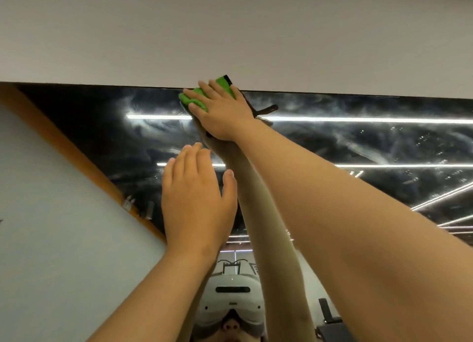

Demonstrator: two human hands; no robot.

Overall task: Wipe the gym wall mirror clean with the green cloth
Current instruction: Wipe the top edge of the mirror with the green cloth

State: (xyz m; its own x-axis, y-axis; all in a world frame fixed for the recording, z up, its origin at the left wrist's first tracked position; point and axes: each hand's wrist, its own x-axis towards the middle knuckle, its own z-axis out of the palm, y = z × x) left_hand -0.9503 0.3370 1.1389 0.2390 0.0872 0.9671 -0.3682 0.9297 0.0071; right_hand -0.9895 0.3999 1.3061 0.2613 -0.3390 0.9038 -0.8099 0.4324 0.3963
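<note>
wall (230,34) over gym wall mirror (358,141), green cloth (194,99) at the line where they meet
the mirror's dark glass shows cloudy smears and reflected light strips. the right grip (222,111) lies flat, fingers spread and straight, pressing the green cloth against the mirror's top edge; the cloth bunches under the fingers and one corner pokes up over the wall. the left grip (194,200) is lower, flat and holding nothing, fingers together; whether it touches the glass cannot be told.

Bare arms (332,200), white headset (231,293)
</note>
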